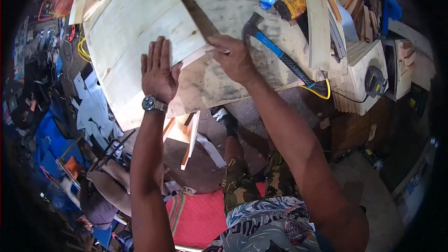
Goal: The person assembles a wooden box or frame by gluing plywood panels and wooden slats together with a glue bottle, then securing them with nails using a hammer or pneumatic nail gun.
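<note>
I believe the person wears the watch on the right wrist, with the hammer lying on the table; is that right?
Not quite: the head view shows the watch on the wrist of the left hand. The hammer does lie on the table.

Silver-tone metal watch [154, 104], left wrist [157, 97]. Grey-white top [268, 224], swirly print, dark block lettering, blue at right sleeve [325, 241]. Camouflage legwear [239, 182], green/brown/tan. Visible footwear [226, 118] is dark with whitish patch; finer details unclear.
</note>
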A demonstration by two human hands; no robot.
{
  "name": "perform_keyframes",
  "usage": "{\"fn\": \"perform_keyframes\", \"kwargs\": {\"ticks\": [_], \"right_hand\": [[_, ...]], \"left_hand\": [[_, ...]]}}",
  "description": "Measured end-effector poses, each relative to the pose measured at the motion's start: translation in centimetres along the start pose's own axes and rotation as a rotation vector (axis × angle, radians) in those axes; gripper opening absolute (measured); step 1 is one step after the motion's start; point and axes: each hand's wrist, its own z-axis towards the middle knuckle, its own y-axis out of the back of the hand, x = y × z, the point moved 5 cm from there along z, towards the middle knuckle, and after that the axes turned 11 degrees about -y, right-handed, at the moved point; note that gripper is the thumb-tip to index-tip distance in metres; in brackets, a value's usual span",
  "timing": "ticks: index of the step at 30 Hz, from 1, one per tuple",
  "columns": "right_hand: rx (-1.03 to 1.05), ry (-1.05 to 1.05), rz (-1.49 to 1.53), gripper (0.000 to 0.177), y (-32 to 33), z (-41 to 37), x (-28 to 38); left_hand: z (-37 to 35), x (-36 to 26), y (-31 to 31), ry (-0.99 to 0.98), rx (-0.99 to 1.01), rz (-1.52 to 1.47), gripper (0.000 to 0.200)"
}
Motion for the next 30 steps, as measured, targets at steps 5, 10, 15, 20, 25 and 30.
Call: {"fn": "perform_keyframes", "kwargs": {"ticks": [5, 10, 15, 20, 25, 30], "right_hand": [[-0.045, 0.060, 0.010, 0.033, 0.3, -0.4, 0.4], [-0.098, 0.057, -0.107, 0.037, -0.3, -1.5, 0.2], [-0.304, 0.035, -0.905, 0.048, 6.1, -3.8, 1.9], [-0.321, -0.285, -1.329, 0.035, 11.4, -4.9, 0.9], [-0.371, -0.150, -1.189, 0.023, 11.3, -5.4, 0.3], [-0.158, -0.347, -0.333, 0.034, 10.4, -8.2, -0.5]], "left_hand": [[0.4, -0.4, -0.3, -0.010, -0.043, 0.007, 0.065], [0.3, -0.4, -0.1, -0.039, -0.049, 0.040, 0.062], [0.3, -0.3, -0.2, -0.027, -0.054, 0.038, 0.062], [0.3, -0.2, -0.3, -0.032, -0.052, 0.017, 0.063], [0.1, -0.2, -0.5, -0.035, -0.051, 0.043, 0.062], [0.4, -0.4, -0.8, -0.038, -0.057, 0.049, 0.061]]}}
